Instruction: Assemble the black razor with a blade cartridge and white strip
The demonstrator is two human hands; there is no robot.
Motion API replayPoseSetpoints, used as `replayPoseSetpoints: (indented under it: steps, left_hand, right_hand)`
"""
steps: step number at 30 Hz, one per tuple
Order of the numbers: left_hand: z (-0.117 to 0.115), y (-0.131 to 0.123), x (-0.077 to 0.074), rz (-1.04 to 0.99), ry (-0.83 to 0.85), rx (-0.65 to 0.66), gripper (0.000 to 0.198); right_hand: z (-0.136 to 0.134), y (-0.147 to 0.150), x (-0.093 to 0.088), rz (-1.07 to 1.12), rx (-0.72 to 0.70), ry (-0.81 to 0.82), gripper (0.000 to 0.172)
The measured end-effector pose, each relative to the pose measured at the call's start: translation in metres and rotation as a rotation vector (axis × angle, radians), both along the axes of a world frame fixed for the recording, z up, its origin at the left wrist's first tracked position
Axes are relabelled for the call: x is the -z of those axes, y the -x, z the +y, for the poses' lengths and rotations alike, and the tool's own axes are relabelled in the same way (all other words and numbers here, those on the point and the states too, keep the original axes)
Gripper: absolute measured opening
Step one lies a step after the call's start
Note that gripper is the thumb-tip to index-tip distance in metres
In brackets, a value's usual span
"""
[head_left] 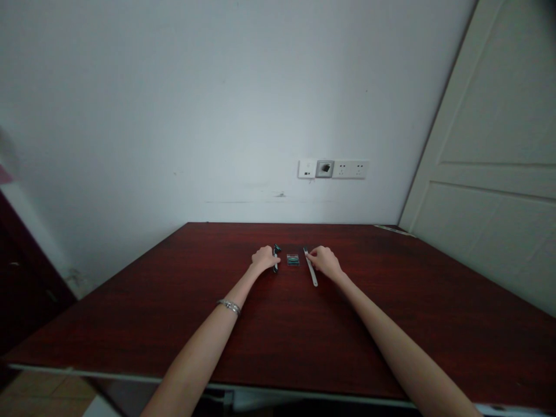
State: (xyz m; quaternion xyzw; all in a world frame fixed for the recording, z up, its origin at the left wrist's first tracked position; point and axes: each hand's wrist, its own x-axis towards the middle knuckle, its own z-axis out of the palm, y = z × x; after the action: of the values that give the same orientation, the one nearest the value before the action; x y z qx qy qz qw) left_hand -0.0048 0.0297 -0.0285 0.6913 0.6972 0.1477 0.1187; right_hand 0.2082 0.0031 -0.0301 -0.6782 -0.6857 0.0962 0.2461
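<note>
My left hand [263,259] is closed around the handle of a dark razor [277,249], whose head points toward the wall. To its right, a small clear case [293,260] with dark pieces inside lies flat on the table, touched by neither hand. My right hand [325,260] pinches a slim white toothbrush [311,272] near its dark head. The toothbrush's long handle slants toward me and ends in a small hole. My fingertips cover part of both handles.
The dark red wooden table [269,324] reaches back to a white wall [243,116]. Sockets [333,169] are set in the wall above the table's far edge. A pale panelled door [499,174] stands along the right side.
</note>
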Motion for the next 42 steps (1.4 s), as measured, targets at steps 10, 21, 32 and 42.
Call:
replayPoseSetpoints:
  steps: [10,21,32,42]
  left_hand:
    - [-0.001,0.000,-0.012,-0.075,-0.115,-0.008,0.022]
    - [-0.015,-0.026,-0.021,-0.285,-0.386,0.350,0.038]
    - [-0.022,-0.040,-0.012,-0.389,-0.341,0.537,0.040]
    - [-0.020,-0.035,-0.011,-0.654,-0.135,0.593,0.040]
  right_hand:
    - [0.004,0.004,0.002,0.309,-0.129,-0.045,0.031]
    - [-0.002,0.027,-0.012,1.097,-0.218,0.094,0.024]
    - [-0.006,0.028,-0.012,1.432,-0.348,0.235,0.014]
    - [0.004,0.027,-0.004,1.287,-0.217,0.078,0.029]
